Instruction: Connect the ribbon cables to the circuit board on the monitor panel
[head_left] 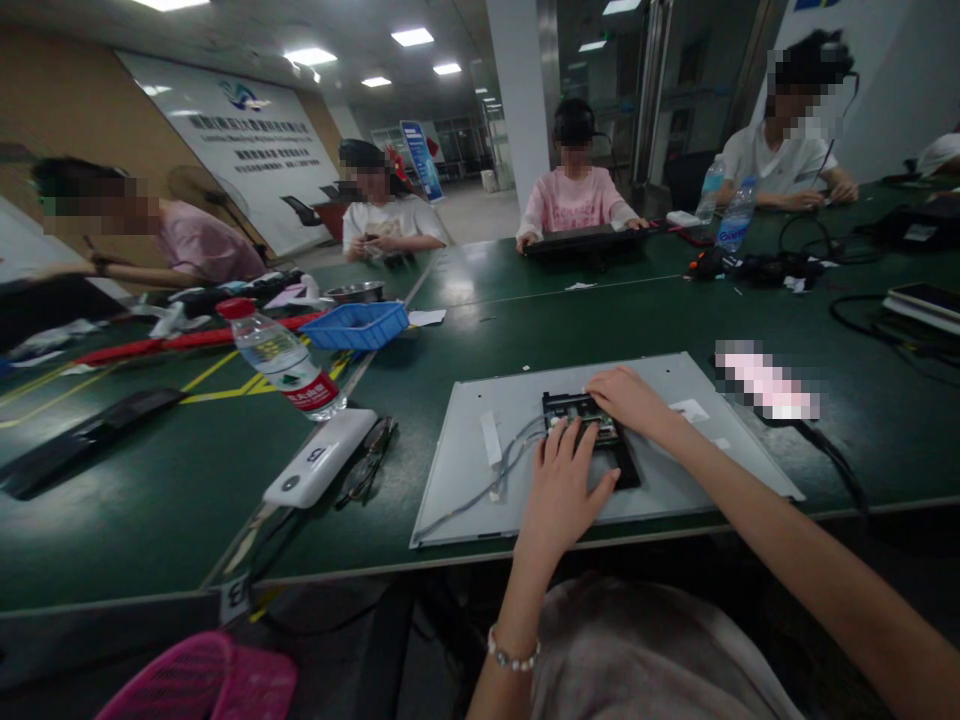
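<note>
A flat grey metal panel (465,450) lies on the green table in front of me. A small dark circuit board (570,408) sits near its middle, with grey cables (510,465) running off to the left. My left hand (562,485) rests on the near part of the board, fingers stretched flat over it. My right hand (630,400) lies on the board's far right side, fingers curled down onto it. The hands hide most of the board.
To the left lie a white power bank (319,458), folded glasses (369,465), a water bottle (281,360) and a blue tray (358,325). Black cables (832,460) trail at the right. Several people sit across the table. A pink basket (202,685) stands below the edge.
</note>
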